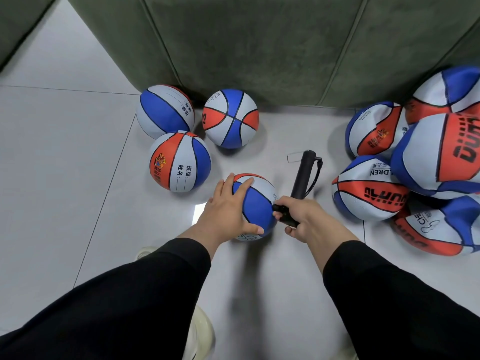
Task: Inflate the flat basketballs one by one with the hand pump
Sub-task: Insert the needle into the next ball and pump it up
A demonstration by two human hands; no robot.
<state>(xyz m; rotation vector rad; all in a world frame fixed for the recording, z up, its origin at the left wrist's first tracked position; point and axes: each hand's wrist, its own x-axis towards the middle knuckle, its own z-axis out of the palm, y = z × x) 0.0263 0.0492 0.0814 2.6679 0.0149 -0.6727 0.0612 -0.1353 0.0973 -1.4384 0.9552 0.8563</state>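
A person's left hand (228, 211) lies spread across a red, white and blue basketball (255, 206) on the pale tiled floor (65, 165), fingers straight, while the right hand (302, 219) grips the black hand pump (302, 175) at the ball's side. Three round basketballs (179, 161) sit beside a green sofa (259, 48); crumpled, flat basketballs (368, 188) lie heaped at right.

Your held ball (255, 203) sits centre; three round balls (181, 133) cluster at ten o'clock, the flat heap (415, 172) at three (pump (301, 183) between).
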